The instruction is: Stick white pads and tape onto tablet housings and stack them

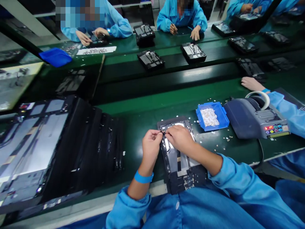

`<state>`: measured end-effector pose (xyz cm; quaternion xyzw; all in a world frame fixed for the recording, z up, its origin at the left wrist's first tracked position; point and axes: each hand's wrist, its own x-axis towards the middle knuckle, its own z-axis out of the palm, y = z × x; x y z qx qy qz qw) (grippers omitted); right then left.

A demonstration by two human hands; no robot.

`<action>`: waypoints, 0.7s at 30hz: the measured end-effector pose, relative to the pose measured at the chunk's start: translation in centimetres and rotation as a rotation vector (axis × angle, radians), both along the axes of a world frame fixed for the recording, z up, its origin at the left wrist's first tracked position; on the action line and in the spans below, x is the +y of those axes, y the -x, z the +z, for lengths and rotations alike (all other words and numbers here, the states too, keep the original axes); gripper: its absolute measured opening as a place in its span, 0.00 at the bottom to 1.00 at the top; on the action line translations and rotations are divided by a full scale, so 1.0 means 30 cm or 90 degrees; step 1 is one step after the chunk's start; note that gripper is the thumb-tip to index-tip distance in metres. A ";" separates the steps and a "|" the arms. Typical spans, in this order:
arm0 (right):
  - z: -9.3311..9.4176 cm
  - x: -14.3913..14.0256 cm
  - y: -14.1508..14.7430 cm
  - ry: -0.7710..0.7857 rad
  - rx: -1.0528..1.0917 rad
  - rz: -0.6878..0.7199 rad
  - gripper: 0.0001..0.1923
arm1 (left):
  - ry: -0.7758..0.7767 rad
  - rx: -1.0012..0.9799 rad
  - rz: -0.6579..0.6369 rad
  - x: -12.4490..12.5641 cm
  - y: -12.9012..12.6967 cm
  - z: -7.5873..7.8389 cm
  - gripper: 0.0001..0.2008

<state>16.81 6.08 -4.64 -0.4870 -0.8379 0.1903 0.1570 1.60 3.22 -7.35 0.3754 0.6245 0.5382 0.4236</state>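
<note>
Lengthwise, the opened flat device (172, 156) points away from the person, its long axis running from just before the blue jacket (164, 206) toward the far side of the green table (138, 119), the far end leaning slightly left. It lies flat, inner side up, with a dark strip (179, 163) running roughly along that axis. Over its far part, the left hand (151, 143) pinches a small dark piece (162, 132), too small to identify, between thumb and fingers; the right hand (180, 138) grips the same piece from the other side, its fingertips partly hidden. Beyond the device to the right sits a blue tray (223, 116) of white bits (209, 117), just beside a grey dispenser (245, 118). Left stands a row of similar devices (88, 149), well apart from the hands.
</note>
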 end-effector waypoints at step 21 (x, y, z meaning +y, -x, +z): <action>0.068 0.097 -0.206 -0.036 0.082 -0.133 0.08 | -0.001 0.057 -0.012 -0.010 -0.003 0.002 0.07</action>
